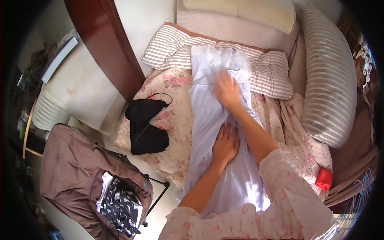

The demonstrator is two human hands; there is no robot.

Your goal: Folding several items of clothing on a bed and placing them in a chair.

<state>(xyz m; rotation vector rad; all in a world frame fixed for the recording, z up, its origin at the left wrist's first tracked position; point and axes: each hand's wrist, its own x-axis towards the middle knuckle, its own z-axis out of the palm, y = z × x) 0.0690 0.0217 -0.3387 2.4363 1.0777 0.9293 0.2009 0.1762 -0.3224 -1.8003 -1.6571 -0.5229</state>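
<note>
Blur softens the person's right hand (227, 90) over the upper part of the pale garment (204, 116); its grip looks spread, but from where I stand I can't tell whether it touches cloth. Lower on the garment, the left hand (226, 145) lies with its grip flattened, clasping nothing I can see. The garment's bottom end disappears behind the person's floral clothing (224, 224). It lies on a flowery bedspread (180, 140), its top over a striped pillow (268, 76). Left of the garment are a black top (150, 140) and, farther off, a brown bag (68, 160); right of it, a red thing (324, 179), hard to identify, and a striped bolster (330, 80).
</note>
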